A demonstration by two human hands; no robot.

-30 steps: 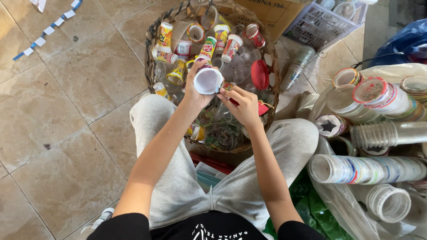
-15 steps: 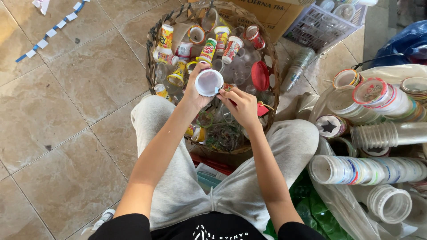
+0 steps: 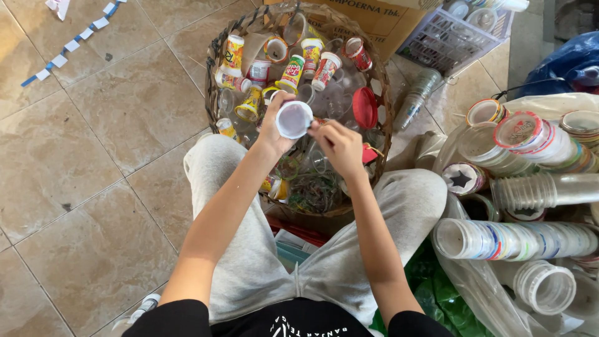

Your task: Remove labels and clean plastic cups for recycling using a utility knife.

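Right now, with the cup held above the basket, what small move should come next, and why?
Probably the right hand should pinch the edge of the white seal and peel it off. The left hand holds the small plastic cup with its sealed top facing up, over the woven basket, and the right fingertips are already at its rim.

We see a small clear plastic cup [image 3: 294, 119] with a white foil top facing us, tilted, above the middle of the frame, over the woven basket [image 3: 218, 47].
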